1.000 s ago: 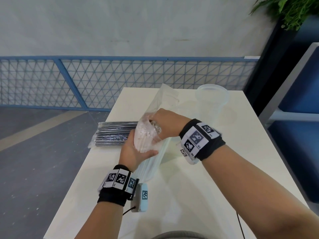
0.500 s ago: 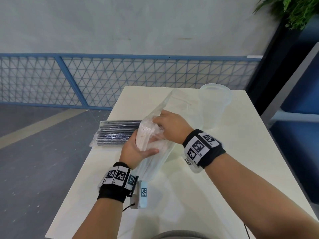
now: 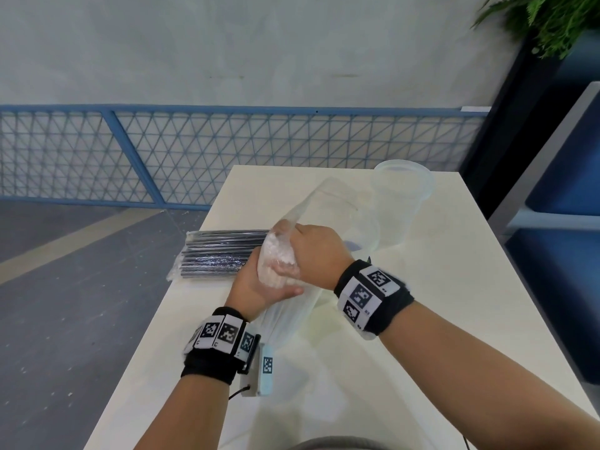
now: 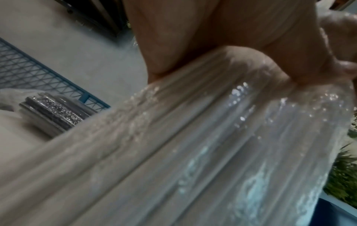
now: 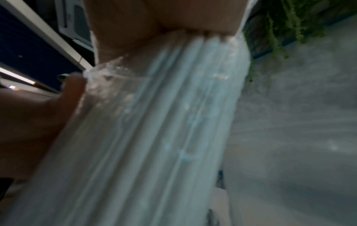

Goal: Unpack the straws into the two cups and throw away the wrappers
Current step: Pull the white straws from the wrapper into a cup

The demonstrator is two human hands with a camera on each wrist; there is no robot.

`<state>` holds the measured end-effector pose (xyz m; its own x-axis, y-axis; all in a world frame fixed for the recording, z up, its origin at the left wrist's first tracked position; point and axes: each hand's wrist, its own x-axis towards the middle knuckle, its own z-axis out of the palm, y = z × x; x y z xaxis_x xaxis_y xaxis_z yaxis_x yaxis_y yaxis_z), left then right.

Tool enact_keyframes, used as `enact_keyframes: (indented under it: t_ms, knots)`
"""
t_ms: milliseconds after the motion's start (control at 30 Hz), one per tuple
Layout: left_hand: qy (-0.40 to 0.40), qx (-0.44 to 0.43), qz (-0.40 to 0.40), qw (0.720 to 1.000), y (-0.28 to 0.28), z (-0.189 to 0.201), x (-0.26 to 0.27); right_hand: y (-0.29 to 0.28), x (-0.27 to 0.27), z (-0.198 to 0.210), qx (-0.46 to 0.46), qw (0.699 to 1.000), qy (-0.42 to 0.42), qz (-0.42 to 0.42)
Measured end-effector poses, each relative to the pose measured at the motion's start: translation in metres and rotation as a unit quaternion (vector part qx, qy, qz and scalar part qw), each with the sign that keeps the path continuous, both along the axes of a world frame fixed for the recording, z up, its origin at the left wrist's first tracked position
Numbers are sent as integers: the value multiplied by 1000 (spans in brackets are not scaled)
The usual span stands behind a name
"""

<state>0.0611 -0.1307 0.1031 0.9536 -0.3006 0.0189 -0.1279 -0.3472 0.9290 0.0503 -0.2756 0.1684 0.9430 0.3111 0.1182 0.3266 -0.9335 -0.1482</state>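
Left hand: it wraps its fingers round the pack of clear straws, low down, over the middle of the tabletop.
Right hand: its fingers curl round the top of the same pack, where the wrapper hangs loose.
Pack of dark straws: it lies unopened at the left edge of the tabletop.
Cups: one clear cup stands near the far right corner with no straws in it. I cannot see a second cup.
Work: just starting. No straws are out, and no wrapper is thrown away.
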Motion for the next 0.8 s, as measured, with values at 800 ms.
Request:
enact_keyframes:
  t_ms: [800]
  knots:
    - [-89,-11,68,994,-20,-22,-16,-39,21,18,389,914,-84,-79]
